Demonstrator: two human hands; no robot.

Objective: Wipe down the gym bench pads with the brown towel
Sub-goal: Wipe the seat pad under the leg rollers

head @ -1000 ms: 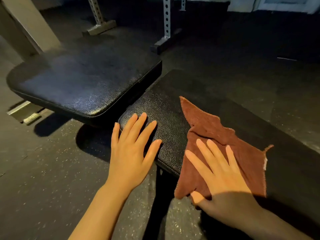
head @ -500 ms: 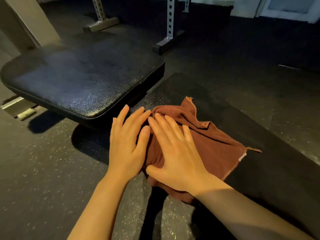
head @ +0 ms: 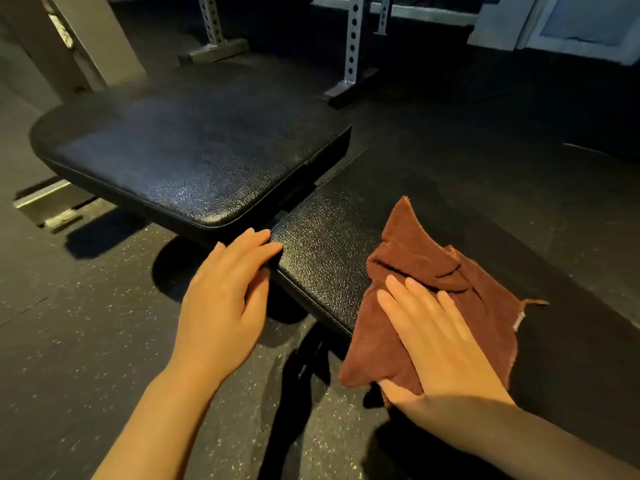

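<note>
Two black textured bench pads fill the view. The wide seat pad (head: 187,157) lies at upper left, and the long back pad (head: 325,258) runs from the centre to the lower right. A crumpled brown towel (head: 422,258) lies on the long pad and hangs over its near edge. My right hand (head: 440,344) presses flat on the towel with straight fingers, the thumb under the hanging cloth. My left hand (head: 225,299) rests with its fingertips on the near-left corner of the long pad, by the gap between the pads.
Speckled dark rubber floor (head: 69,341) surrounds the bench. A metal bench foot (head: 48,206) shows at left. Perforated rack uprights (head: 351,46) with floor feet stand behind the pads. A pale post (head: 93,36) rises at upper left.
My right hand has slid the towel to the right along the long pad, away from my left hand. The left hand has stayed at the pad's corner.
</note>
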